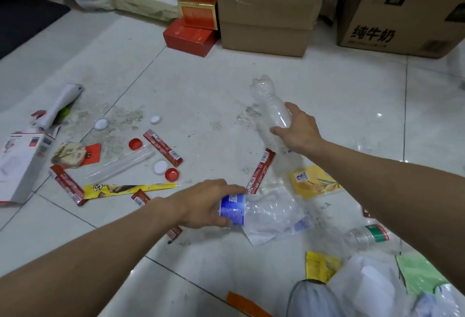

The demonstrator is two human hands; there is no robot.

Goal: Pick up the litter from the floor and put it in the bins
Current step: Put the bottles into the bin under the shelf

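Crumpled clear blue-labelled bottle (pixel 251 209) in left fingers (pixel 221 221); clear unlabelled bottle (pixel 270 101) in right fingers (pixel 278 132).

We see the big open box (pixel 266 22) at the back of the floor (pixel 201 90), the caps (pixel 161 167) and wrappers (pixel 162 147) lying in front of it to the left, and two bottles (pixel 270 105) in front of it, nearer us.

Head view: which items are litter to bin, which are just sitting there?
Litter:
clear bottle in right hand
blue-label bottle in left hand
green-label bottle
red caps
yellow wrapper

Just sitting there:
cardboard boxes
red boxes
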